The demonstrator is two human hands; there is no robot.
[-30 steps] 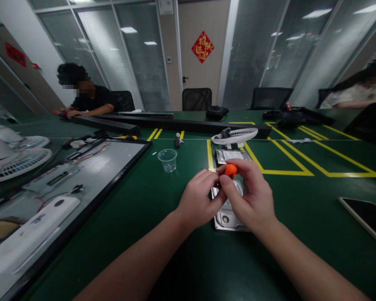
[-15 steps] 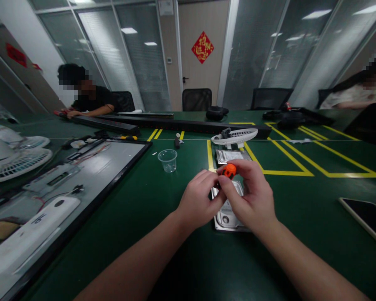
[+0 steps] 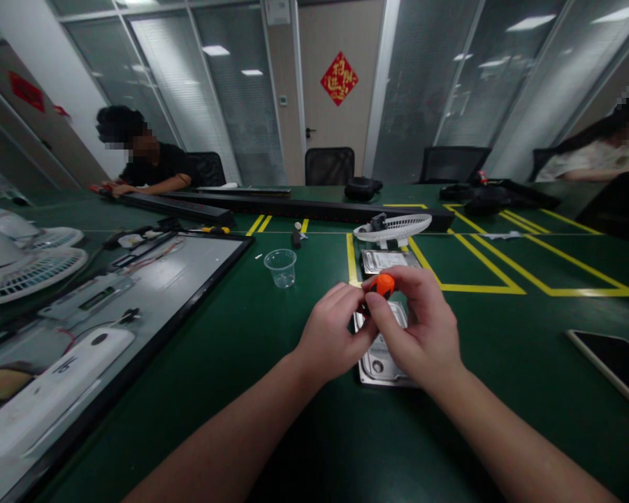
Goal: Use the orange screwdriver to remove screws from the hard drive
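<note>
An orange-and-black screwdriver handle (image 3: 385, 283) points up toward me, pinched between the thumb and fingers of my right hand (image 3: 424, 325). Close against it, my left hand (image 3: 333, 332) is closed at the lower part of the screwdriver, whose shaft and tip are hidden by my fingers. Below both hands a silver hard drive (image 3: 378, 367) lies on the green table, partly covered by them. Just beyond my fingers is a second hard drive (image 3: 391, 261) with a white label.
A clear plastic cup (image 3: 282, 269) stands left of my hands. Farther left lies a large opened panel (image 3: 204, 255) with boards and a white case. A white fan grille (image 3: 398, 227) is behind the drives, and a phone (image 3: 616, 363) lies at right. Two people sit across the table.
The orange handle has turned slightly between my fingers, with less of its black part showing. Both hands stay in nearly the same place.
</note>
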